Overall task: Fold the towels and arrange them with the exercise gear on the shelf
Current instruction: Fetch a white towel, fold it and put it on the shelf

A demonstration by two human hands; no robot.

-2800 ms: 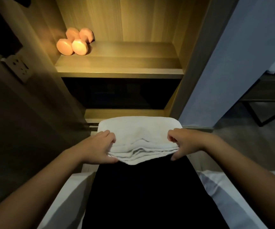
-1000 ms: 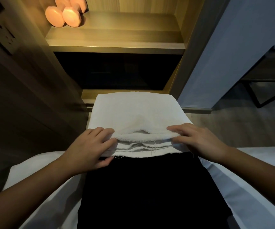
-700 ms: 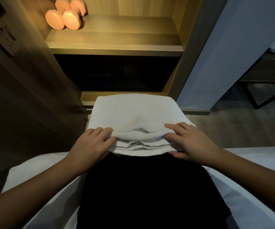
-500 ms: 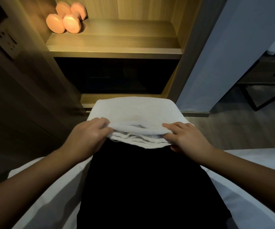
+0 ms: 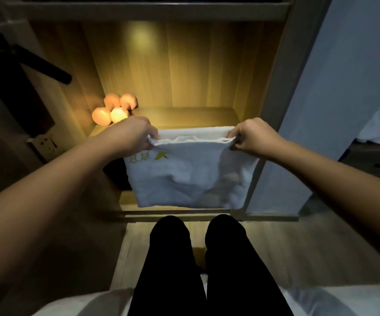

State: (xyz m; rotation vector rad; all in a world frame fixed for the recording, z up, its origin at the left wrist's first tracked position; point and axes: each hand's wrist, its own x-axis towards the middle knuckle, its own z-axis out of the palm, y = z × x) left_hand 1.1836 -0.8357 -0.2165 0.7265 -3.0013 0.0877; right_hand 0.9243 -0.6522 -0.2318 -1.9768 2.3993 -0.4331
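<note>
A folded white towel (image 5: pixel 189 176) with a small yellow mark near its top hangs in the air in front of the lit wooden shelf (image 5: pixel 184 115). My left hand (image 5: pixel 136 135) pinches its upper left corner and my right hand (image 5: pixel 250 137) pinches its upper right corner. The towel's top edge is level with the shelf's front edge and its lower part covers the dark opening below. Two pink dumbbells (image 5: pixel 113 109) lie at the shelf's left end, just behind my left hand.
The shelf board to the right of the dumbbells is bare wood. A wall socket (image 5: pixel 45 144) sits on the left panel. A blue-grey wall (image 5: pixel 335 99) stands to the right. My legs in black trousers (image 5: pixel 205 265) are below, with white bedding (image 5: pixel 344 299) at the bottom.
The towel lay folded on my lap with both hands at its near edge. Now both hands have lifted it by the corners to shelf height, and the view has tilted upward.
</note>
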